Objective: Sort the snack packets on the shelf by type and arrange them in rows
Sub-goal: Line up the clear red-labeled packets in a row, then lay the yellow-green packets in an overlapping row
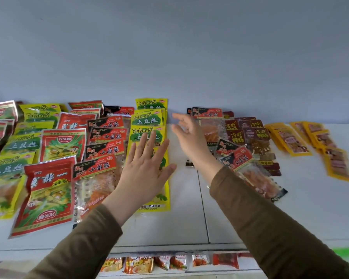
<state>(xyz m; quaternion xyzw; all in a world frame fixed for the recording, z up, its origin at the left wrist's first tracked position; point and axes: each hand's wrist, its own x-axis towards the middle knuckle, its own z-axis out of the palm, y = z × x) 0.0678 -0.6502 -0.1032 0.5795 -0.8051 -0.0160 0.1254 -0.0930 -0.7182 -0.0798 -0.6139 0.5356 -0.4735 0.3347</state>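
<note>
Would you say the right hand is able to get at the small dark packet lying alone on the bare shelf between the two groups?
Probably yes. The small dark packet lies alone on bare shelf, just under the right hand's wrist, nothing covering it; the open hand need only draw back and drop.

Soft, even daylight fills the scene, with no hard shadows on the white shelf (187, 208) and only mild sheen on the glossy packets (48, 190). The right hand (189, 135) is motion-blurred, its fingers (178, 117) smeared. The wide lens bends lines near the edges, and the bottom right corner is smeared green.
</note>
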